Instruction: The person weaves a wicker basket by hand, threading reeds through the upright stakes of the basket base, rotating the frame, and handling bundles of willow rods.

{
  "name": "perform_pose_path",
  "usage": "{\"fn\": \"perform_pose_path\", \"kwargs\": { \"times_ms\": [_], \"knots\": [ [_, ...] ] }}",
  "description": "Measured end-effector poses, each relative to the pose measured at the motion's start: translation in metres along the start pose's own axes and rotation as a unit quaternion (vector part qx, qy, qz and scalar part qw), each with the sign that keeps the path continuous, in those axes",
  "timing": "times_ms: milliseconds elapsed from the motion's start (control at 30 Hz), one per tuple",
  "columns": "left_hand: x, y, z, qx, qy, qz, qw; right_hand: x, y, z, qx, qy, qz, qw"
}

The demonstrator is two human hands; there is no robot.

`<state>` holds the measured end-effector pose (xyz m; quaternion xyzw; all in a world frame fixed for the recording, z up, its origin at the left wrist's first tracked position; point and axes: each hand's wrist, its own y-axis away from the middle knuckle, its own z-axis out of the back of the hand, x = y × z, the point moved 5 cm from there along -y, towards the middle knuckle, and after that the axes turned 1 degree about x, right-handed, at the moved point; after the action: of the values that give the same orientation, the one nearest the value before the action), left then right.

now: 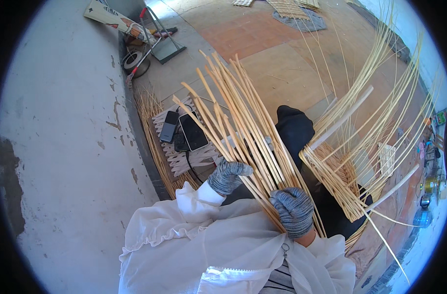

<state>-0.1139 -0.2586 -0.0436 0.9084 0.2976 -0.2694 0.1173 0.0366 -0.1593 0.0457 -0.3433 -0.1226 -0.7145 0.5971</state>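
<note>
A fanned bundle of peeled willow rods (255,139) slants across my lap, its cut ends spread toward the far left. My left hand (228,177), in a grey knitted glove, closes on the rods at the bundle's left edge, with the thumb lying across them. Lower down and to the right, my right hand (294,210), gloved alike, is wrapped round the rods near my body. Its fingertips are partly hidden. Right of the bundle rests a partly woven wicker piece (331,183), with long thin rods fanning up and outward from it.
At left, a phone (169,126) and a white-edged device (193,131) lie on a pale slatted mat (184,159). Loose rods (152,122) run along the white wall (76,147). A dustpan (167,49) stands beyond. Woven pieces (288,7) lie far off; a blue bottle (422,217) is at right.
</note>
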Motion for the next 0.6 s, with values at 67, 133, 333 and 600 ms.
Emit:
{"fn": "perform_pose_path", "kwargs": {
  "times_ms": [67, 133, 333, 600],
  "knots": [
    [-0.002, 0.002, -0.002, -0.015, 0.001, -0.002, 1.000, -0.001, -0.001, -0.006, 0.002, -0.021, -0.007, 1.000],
    [-0.004, 0.004, -0.006, -0.018, 0.006, 0.000, 1.000, -0.004, -0.001, -0.010, 0.006, -0.023, -0.019, 1.000],
    [-0.010, 0.006, -0.021, 0.042, 0.052, -0.009, 0.998, 0.000, 0.003, -0.020, 0.027, -0.015, -0.026, 0.999],
    [-0.010, 0.013, -0.014, 0.023, 0.047, 0.013, 0.999, -0.001, 0.003, -0.022, 0.037, 0.131, -0.095, 0.986]
  ]
}}
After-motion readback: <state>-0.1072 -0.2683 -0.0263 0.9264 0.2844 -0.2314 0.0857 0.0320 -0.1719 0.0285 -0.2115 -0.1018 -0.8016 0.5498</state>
